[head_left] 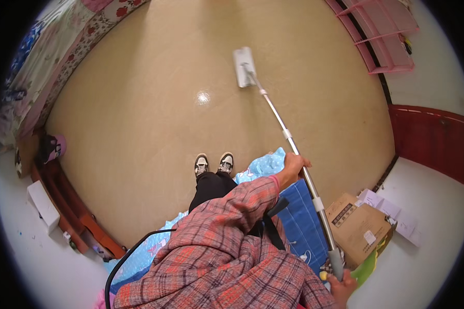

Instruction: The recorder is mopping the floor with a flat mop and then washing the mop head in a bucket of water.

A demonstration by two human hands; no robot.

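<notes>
My left hand (293, 166), in a plaid sleeve, is closed around the middle of a long silver mop pole (276, 114). My right hand (343, 288) grips the grey handle end of the same pole at the lower right. The pole slants up and to the left to a flat white mop head (243, 67), which lies on the tan floor (154, 103) well ahead of my feet. My two shoes (213, 164) stand side by side on the floor.
A bed with a floral quilt (41, 67) runs along the left. Low wooden furniture (69, 208) curves below it, with a white box (42, 206) beside it. A pink rack (384, 36), a red panel (430, 139), a cardboard box (358, 224) and blue fabric (300, 219) are on the right.
</notes>
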